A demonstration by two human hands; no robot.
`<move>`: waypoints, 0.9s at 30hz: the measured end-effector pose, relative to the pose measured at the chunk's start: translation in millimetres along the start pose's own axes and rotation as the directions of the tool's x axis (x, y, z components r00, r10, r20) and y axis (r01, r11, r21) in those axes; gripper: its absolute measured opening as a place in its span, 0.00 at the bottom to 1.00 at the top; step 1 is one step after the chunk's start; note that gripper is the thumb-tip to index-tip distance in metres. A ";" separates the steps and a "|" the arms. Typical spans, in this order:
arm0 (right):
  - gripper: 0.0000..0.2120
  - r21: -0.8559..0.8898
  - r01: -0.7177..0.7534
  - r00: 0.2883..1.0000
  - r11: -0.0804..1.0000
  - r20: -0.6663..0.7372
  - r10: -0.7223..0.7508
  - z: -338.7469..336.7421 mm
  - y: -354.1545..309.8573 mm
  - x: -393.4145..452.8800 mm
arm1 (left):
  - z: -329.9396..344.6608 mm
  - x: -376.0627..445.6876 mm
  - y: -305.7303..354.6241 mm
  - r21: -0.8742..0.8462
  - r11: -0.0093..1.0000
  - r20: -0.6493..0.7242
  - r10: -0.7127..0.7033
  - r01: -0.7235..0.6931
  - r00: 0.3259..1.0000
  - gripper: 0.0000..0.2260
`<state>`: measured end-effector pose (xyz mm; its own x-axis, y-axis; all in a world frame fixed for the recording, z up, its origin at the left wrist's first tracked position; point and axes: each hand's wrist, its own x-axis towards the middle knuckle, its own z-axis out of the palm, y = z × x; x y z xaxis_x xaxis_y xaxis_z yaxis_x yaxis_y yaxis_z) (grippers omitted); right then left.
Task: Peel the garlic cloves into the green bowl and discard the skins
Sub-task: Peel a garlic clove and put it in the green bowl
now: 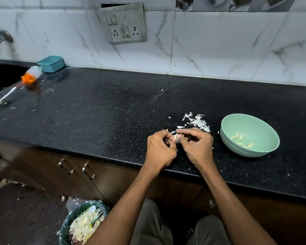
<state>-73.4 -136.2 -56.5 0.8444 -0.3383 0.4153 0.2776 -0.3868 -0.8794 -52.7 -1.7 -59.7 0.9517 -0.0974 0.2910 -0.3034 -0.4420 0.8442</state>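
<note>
My left hand point(160, 150) and my right hand point(196, 147) meet above the black counter point(95, 110), near its front edge. Both pinch one garlic clove point(175, 137) between their fingertips; it is mostly hidden by the fingers. A loose heap of white garlic skins point(198, 122) lies on the counter just behind my hands. To the right stands the green bowl point(226, 128), with several peeled cloves point(240, 139) inside it.
A lined bin point(67, 225) with skins and scraps stands on the floor at lower left. A bottle brush point(23, 84) and a teal box point(50, 64) lie at the far left by the sink point(2, 76). Cabinet handles point(88, 169) sit under the counter.
</note>
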 end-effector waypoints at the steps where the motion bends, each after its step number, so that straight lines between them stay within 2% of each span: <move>1: 0.08 -0.012 0.009 1.000 1.000 0.006 -0.009 -0.2 -0.4 -0.2 | 0.4 0.1 -0.8 -0.006 1.000 -0.004 -0.003 0.003 1.000 0.06; 6: 0.08 -0.054 0.015 1.000 0.998 0.007 -0.014 -0.7 -0.4 -1.0 | -0.3 5.1 -7.0 -0.117 0.989 -0.076 -0.103 0.094 0.992 0.05; 11: 0.07 -0.098 0.045 0.995 0.994 0.088 -0.037 0.9 -1.2 -4.4 | -1.4 5.1 -8.1 -0.187 0.974 -0.086 -0.146 0.128 0.986 0.04; 18: 0.13 -0.046 0.033 0.996 0.998 0.089 -0.029 -3.0 -4.8 -1.7 | 0.5 2.2 -8.2 -0.169 0.984 -0.076 -0.074 0.060 0.994 0.04; 27: 0.04 -0.025 -0.030 0.995 0.999 0.098 0.033 -2.5 1.8 -0.3 | 4.7 1.5 -13.7 -0.117 0.992 -0.128 0.033 -0.049 0.991 0.04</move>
<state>-74.4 -139.0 -57.7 0.8940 -0.2647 0.3615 0.2404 -0.3973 -0.8856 -46.9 0.0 -72.9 0.9273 0.0030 0.3744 -0.3526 -0.3293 0.8759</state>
